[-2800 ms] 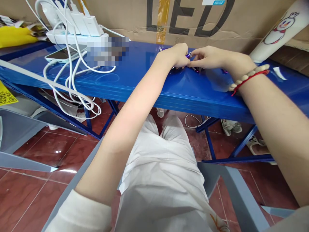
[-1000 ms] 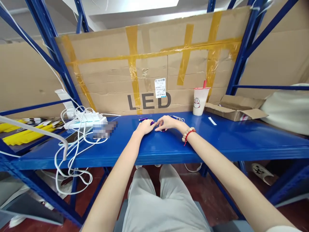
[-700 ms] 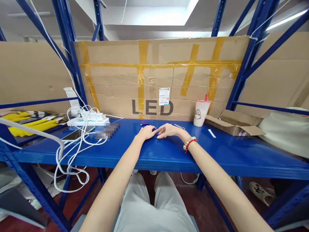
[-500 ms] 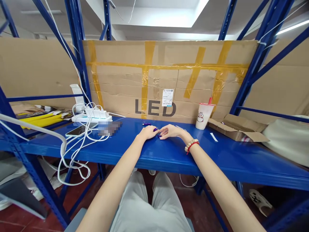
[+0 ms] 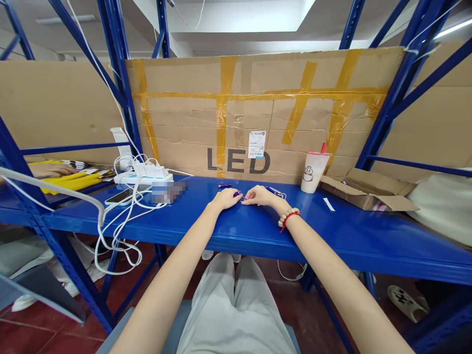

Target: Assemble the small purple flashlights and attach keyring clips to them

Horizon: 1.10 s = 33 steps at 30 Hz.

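My left hand (image 5: pixel 224 199) rests over the blue tabletop, closed around a small dark-blue pen-like piece (image 5: pixel 237 194) whose end sticks out past the fingers. Close beside it, my right hand (image 5: pixel 259 195) pinches a thin purplish piece (image 5: pixel 244 198) at the fingertips, almost meeting the left hand. Whether the two pieces touch, I cannot tell. Just behind my left hand lies a short dark-blue pen-like tube (image 5: pixel 224 186). Some blue and silvery pen-like items (image 5: pixel 276 191) show behind my right wrist, partly hidden by it.
A white cup with a red straw (image 5: pixel 314 172), a white paper strip (image 5: pixel 328 204) and an open cardboard box (image 5: pixel 368 189) stand or lie to the right. At left are a power strip (image 5: pixel 147 176), tangled white cables (image 5: pixel 121 236) and a phone (image 5: pixel 123 195). Taped cardboard (image 5: pixel 184 128) closes the back.
My right hand has turned slightly, its fingertips now pinching the thin piece more visibly near my left hand. The left hand keeps its hold. The camera view has shifted a little.
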Available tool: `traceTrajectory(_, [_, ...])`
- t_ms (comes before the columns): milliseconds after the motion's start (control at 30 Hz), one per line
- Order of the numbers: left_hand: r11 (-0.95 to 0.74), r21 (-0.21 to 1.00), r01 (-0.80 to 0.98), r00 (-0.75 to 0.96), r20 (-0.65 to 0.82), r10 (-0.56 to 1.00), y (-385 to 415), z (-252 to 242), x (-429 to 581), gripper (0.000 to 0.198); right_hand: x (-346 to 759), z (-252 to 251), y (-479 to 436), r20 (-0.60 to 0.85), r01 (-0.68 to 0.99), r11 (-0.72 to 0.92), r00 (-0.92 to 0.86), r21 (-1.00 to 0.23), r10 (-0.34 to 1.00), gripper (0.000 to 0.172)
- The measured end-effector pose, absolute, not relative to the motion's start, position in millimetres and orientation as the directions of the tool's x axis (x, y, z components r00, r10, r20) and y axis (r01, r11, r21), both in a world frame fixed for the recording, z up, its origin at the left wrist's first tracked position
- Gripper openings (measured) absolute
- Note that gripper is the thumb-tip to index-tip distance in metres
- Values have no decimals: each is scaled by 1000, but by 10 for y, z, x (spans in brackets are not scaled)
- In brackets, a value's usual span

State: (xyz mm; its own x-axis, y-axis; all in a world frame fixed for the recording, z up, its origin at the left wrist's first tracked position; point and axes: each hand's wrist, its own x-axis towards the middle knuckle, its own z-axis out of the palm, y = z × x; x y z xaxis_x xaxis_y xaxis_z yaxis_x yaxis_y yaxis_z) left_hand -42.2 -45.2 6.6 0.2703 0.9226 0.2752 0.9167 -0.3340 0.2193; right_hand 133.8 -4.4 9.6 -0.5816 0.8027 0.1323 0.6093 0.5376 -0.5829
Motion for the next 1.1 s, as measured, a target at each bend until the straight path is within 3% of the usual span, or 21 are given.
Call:
traceTrajectory(367, [-356, 201, 912, 291, 293, 911, -462, 80, -414, 33, 1413, 131, -61, 245, 716, 538, -481, -444, 842, 38])
traceTrajectory(767, [-308, 201, 930, 259, 237, 936, -477, 100, -398, 31, 1409, 149, -70, 122, 744, 502, -504, -441, 855, 31])
traceTrajectory(933, [-59, 237, 970, -15, 298, 954, -459, 125, -424, 29, 1441, 266, -181, 290, 880, 381, -301, -282, 909, 26])
traceTrajectory(1100, [136, 424, 895, -292, 328, 899, -399, 119, -530, 33, 1516, 288, -183, 460, 939, 177, -23, -295, 888, 35])
